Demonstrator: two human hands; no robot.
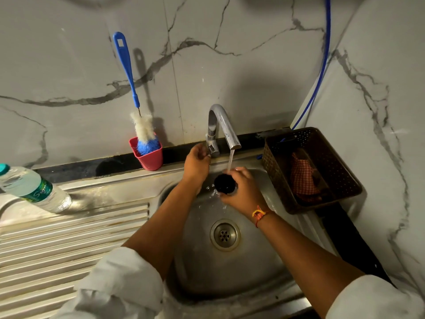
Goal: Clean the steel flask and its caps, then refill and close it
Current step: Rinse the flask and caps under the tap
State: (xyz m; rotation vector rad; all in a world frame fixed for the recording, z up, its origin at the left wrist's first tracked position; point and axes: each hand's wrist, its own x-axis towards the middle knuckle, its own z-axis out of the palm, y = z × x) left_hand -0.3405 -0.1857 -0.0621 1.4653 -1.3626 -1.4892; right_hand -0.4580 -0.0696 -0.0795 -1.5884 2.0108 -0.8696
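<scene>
Under the tap, a black flask cap catches the running water.
The right hand curls round the cap just below the spout; the left hand grips the lever at the tap's base.

White lettering on the green label of the plastic water bottle lying at the left edge of the frame, too blurred and small to read. Nothing else legible anywhere in view.
</scene>
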